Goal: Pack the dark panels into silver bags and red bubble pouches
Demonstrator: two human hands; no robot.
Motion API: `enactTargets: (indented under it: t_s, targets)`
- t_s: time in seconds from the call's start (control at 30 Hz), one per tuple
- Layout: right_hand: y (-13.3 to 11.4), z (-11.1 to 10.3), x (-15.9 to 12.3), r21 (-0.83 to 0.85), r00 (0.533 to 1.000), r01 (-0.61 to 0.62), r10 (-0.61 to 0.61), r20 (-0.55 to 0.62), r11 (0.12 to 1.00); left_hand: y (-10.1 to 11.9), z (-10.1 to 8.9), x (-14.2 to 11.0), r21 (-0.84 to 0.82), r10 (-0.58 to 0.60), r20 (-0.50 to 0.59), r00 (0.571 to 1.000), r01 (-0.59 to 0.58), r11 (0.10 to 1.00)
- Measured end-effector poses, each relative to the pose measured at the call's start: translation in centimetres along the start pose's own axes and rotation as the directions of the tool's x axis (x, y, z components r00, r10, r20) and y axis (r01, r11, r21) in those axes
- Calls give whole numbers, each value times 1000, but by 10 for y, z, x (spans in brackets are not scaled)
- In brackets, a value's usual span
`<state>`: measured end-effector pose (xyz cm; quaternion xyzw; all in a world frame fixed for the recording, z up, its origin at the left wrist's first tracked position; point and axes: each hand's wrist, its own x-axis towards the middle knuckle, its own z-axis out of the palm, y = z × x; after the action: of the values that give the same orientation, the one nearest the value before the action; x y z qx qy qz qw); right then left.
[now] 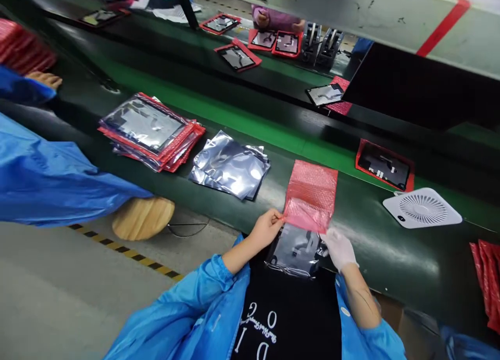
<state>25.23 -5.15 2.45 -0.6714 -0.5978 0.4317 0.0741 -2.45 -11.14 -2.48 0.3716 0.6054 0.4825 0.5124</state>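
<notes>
My bare left hand [266, 226] pinches the near left corner of a red bubble-wrap pouch [311, 194] that lies on the dark green bench. My right hand [338, 248], in a white glove, is closed on a silvery anti-static bag [294, 251] holding a dark flat part. The bag's far end sits at or just inside the pouch's open mouth; how far in, I cannot tell. Both hands are at the bench's near edge, right in front of me.
A pile of empty silver bags [230, 164] lies left of the pouch, and beyond it a stack of filled red pouches [150, 131]. A white fan [422, 208] sits right. Packed parts [385, 164] ride the green belt [250, 123]. A person's blue sleeve [47, 177] and wooden stool [142, 218] are left.
</notes>
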Motion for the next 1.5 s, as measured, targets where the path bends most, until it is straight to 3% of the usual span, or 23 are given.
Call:
enactTargets:
  t_s: [0.13, 0.2, 0.3, 0.37, 0.43, 0.57, 0.6, 0.67, 0.77, 0.9, 0.97, 1.03, 1.17, 1.27, 1.33, 1.4, 1.43, 1.5]
  targets:
    - [33, 7, -35, 68, 995, -10, 3, 100, 998, 1, -20, -30, 122, 95, 163, 982, -116, 986]
    - [45, 15, -50, 29, 985, 29, -34, 169, 999, -2, -32, -46, 183, 71, 251, 965, -119, 976]
    - [59, 24, -73, -13, 962, 134, -127, 242, 991, -10, -49, -69, 254, -136, 414, 900, 29, 967]
    - [62, 26, -85, -9, 963, 160, -155, 220, 987, -16, -54, -78, 283, -284, 461, 841, 164, 945]
    - [56, 24, -87, 32, 981, 127, -130, 141, 991, -16, -51, -76, 254, -337, 437, 834, 246, 936]
    - [28, 17, -65, 257, 994, 55, -30, -101, 965, 0, -26, -51, 15, -225, 220, 949, 228, 974]
    - [24, 15, -59, 329, 992, 42, -1, -126, 943, 5, -18, -46, -41, -194, 157, 968, 203, 978]
    - [23, 15, -52, 495, 997, -12, 51, -66, 869, 11, -4, -46, -107, -170, 82, 982, 178, 978]
    - [35, 23, -59, 664, 995, -92, 47, 85, 742, 4, 3, -63, -123, -245, 110, 963, 258, 958]
    - [45, 38, -68, 514, 999, 39, -20, -42, 857, -15, -4, -79, -174, -330, 170, 929, 357, 917]
    - [38, 41, -60, 442, 994, 102, -71, -86, 891, -18, -3, -74, -245, -303, 133, 944, 327, 913]
    - [26, 42, -44, 474, 994, 104, -76, -78, 875, -14, 6, -63, -314, -269, 100, 958, 286, 905]
    - [2, 37, -2, 672, 990, -42, 122, -73, 739, -2, 39, -36, -326, -232, 143, 962, 267, 907]
    - [-6, 27, 21, 827, 950, -81, 295, -106, 557, 10, 57, -18, -102, -152, 151, 977, 168, 980]
    - [-5, 21, 28, 848, 914, 4, 343, -218, 530, 20, 58, -10, 53, -48, 126, 991, 41, 998]
    - [1, 16, 28, 764, 859, 123, 317, -401, 633, 28, 55, -8, 52, 35, 114, 993, -41, 998]
    - [5, 14, 26, 689, 813, 169, 295, -502, 705, 30, 54, -9, -25, 39, 109, 993, -36, 999]
    - [18, 12, 20, 531, 720, 196, 247, -649, 824, 30, 57, -11, -277, -56, 138, 989, 93, 956]
